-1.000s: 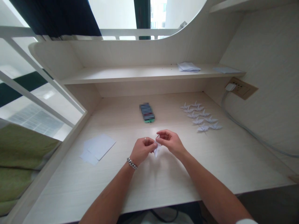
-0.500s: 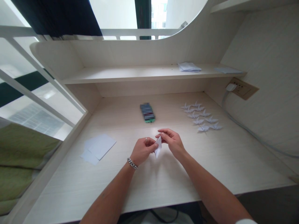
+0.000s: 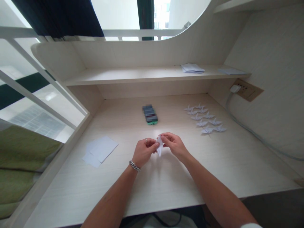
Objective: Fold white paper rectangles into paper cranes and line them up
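Between my two hands is a small piece of folded white paper [image 3: 160, 148], narrow and pointed at its lower end. My left hand [image 3: 144, 152], with a ring and a chain bracelet, pinches its left side between thumb and fingers. At its upper right, my right hand [image 3: 174, 144] is closed with thumb and fingertips on the upper tip. Both hands are just above the desk [image 3: 166, 180]. Part of the fold is hidden behind the fingers. Several white paper cranes [image 3: 201, 123] stand in rows to the right.
Flat white paper sheets [image 3: 103, 150] lie at the left. A phone-like object [image 3: 150, 114], blurred out, lies beyond my hands. The shelf [image 3: 133, 74] above holds a stack of paper [image 3: 192, 68]. A plugged-in cable [image 3: 251, 131] runs along the right wall.
The folded paper has shifted slightly up and turned a little. My right fingers have closed in on its upper tip, where they were slightly apart from it before.
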`<state>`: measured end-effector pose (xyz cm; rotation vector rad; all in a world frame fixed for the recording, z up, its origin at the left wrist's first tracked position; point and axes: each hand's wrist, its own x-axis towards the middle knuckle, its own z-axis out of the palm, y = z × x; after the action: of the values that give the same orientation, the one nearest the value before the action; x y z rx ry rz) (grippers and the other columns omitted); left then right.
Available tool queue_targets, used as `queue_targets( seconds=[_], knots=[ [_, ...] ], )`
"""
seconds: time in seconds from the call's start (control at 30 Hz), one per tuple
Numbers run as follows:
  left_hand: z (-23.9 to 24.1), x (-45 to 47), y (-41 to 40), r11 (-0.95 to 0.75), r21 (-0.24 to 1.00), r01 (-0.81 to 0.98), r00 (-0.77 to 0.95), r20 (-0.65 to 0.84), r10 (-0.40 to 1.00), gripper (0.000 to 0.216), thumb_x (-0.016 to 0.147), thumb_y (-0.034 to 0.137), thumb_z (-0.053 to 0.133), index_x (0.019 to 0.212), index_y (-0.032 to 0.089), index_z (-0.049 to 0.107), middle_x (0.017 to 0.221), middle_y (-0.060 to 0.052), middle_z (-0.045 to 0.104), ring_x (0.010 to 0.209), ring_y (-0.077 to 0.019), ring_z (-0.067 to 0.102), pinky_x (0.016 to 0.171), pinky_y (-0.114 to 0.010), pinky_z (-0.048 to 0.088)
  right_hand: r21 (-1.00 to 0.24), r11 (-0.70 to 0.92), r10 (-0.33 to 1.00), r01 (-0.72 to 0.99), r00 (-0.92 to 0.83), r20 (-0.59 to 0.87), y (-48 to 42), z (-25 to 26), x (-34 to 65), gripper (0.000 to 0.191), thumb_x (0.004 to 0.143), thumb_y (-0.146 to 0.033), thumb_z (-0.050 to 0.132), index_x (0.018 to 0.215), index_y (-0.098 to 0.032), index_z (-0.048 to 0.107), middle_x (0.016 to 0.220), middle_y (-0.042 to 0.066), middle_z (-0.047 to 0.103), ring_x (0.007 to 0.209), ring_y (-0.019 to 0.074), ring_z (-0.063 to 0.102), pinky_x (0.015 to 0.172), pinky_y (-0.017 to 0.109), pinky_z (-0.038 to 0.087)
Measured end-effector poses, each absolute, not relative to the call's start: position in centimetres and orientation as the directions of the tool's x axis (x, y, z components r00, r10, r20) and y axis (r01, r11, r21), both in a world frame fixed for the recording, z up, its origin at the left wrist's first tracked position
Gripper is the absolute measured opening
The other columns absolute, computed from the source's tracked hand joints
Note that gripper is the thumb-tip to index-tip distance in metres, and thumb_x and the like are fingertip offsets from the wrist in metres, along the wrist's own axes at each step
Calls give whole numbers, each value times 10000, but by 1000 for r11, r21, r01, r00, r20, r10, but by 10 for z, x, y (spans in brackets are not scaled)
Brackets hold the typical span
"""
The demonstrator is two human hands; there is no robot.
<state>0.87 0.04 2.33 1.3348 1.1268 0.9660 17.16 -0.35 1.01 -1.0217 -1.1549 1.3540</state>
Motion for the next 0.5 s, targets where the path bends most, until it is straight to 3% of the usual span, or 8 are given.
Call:
queue_targets(
  seconds=[0.1,0.2,0.33,0.5],
  knots=[
    [24,8,1,40,998,49,162,-47,986,257,686,362,765,731,117,700,542,-19,649,480,-103,562,486,-209,455,-991,-25,979,-129,-202,2,-4,7,171,313,736,-447,719,886,-172,711,711,30,704,640,144,635,591,256,479],
    [25,7,1,66,997,-28,164,-60,985,299,689,381,766,807,112,708,586,-31,673,514,-116,595,514,-224,484,-990,6,991,-139,-131,24,-4,7,169,267,712,-414,742,799,-163,713,609,6,657,542,121,570,542,251,449],
    [23,7,1,78,992,-95,191,-59,980,341,643,321,803,892,117,689,633,-34,696,556,-130,628,544,-236,505,-987,-7,998,-163,-61,2,-4,8,168,261,685,-405,759,759,-158,717,592,8,652,534,120,554,527,251,446],
    [21,9,1,31,999,-43,175,-23,984,319,645,311,795,863,117,665,519,12,624,452,-106,562,458,-214,445,-985,-5,999,-174,-51,4,-5,9,166,293,638,-417,792,765,-163,723,667,32,691,584,140,586,535,259,454]
  ],
)
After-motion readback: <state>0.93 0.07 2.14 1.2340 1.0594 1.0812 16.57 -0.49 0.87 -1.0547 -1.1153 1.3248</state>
